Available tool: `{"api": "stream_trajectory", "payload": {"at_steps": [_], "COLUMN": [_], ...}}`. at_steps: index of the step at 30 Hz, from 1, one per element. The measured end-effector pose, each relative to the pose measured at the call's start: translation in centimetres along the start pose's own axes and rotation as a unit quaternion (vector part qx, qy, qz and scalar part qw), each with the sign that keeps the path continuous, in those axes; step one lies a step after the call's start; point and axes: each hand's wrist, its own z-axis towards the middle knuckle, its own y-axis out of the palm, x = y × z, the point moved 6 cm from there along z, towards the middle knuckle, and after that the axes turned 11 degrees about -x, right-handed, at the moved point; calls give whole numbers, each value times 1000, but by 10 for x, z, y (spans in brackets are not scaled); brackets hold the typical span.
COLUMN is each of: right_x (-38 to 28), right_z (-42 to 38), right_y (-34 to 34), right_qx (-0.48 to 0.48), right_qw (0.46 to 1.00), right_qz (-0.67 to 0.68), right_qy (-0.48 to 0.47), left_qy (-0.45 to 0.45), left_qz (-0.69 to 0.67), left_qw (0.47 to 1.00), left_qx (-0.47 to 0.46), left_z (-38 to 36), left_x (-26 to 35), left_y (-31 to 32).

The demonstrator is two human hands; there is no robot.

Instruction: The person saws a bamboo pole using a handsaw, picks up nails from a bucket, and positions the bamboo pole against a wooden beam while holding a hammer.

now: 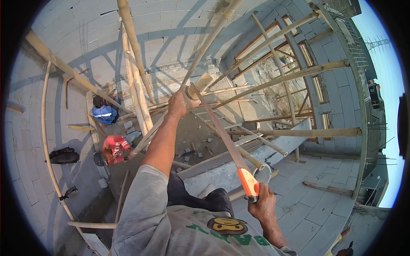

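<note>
Scaffolding of bamboo poles fills the view from high above, and the person's left hand is wrapped tight around one slanting bamboo pole, right where the tip of a handsaw meets it beside a short wooden block. The right hand is clenched on the saw's orange handle, the blade running up and away toward the left hand. Far below, two workers, one in blue and one in red, crouch on the ground beside the block wall.
</note>
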Motion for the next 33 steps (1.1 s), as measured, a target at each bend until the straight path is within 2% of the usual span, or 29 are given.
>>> {"api": "stream_trajectory", "payload": {"at_steps": [2, 4, 6, 7, 8, 11, 12, 15, 16, 19, 22, 26, 28, 30, 33], "right_x": [9, 16, 15, 16, 16, 13, 13, 5, 3, -2, -6, -3, -1, -3, -3], "right_z": [-33, -41, -36, -31, -27, -24, -26, -29, -31, -31, -35, -36, -41, -47, -55], "right_y": [-20, -24, -22, -16, -8, 16, 24, 38, 43, 53, 63, 76, 82, 82, 90], "right_qx": [-8, 47, 108, 106, 105, 102, 95, 97, 98, 108, 115, 124, 118, 125, 128], "right_qw": [1000, 993, 980, 976, 971, 959, 956, 961, 962, 961, 951, 944, 943, 935, 924], "right_qz": [28, 105, 164, 185, 206, 243, 253, 233, 226, 217, 240, 248, 235, 238, 247], "right_qy": [-10, 5, 14, 38, 64, 103, 114, 114, 118, 131, 156, 181, 203, 232, 261], "left_qy": [19, 15, 72, 101, 87, 120, 150, 133, 143, 39, 203, 384, 517, 542, 382], "left_qz": [-56, -124, -118, -112, -64, -30, -59, 28, 102, 87, 147, 186, 210, 265, 218], "left_qw": [998, 991, 989, 986, 990, 991, 986, 988, 983, 977, 961, 893, 802, 729, 829], "left_qx": [-11, -36, -56, -70, -87, -41, -49, -73, -62, -192, -120, -142, -215, -325, -346], "left_z": [12, 12, 1, -7, -11, -12, -6, 18, 27, 55, 32, -3, -41, -89, -111], "left_x": [-16, -18, -12, -3, 4, 49, 61, 91, 88, 71, 101, 123, 120, 98, 69], "left_y": [10, 9, 5, -1, -8, -37, -38, -29, -23, -15, -19, 0, 29, 57, 74]}}
